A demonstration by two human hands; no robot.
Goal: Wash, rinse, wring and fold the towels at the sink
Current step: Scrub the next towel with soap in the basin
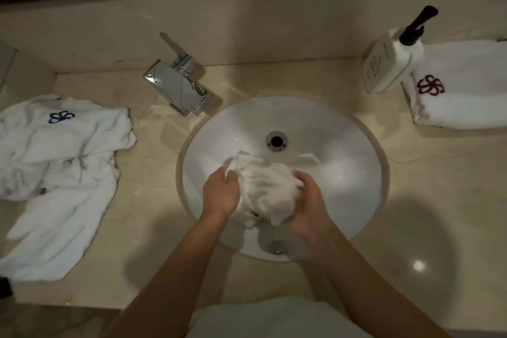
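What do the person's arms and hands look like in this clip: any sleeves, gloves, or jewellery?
Both forearms are bare up to the bottom edge of the picture, with no sleeves in view. The left hand and right hand wear no gloves, and no rings, watch or bracelet show on the sides facing the camera. A white garment shows at the bottom edge.

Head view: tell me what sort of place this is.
Probably a hotel bathroom: round white ceramic basin set in a beige marble counter, white pump soap bottle, white towels with embroidered monograms.

Terry-cloth towel (267, 189), chrome faucet (178, 88), glossy sink (343, 145)
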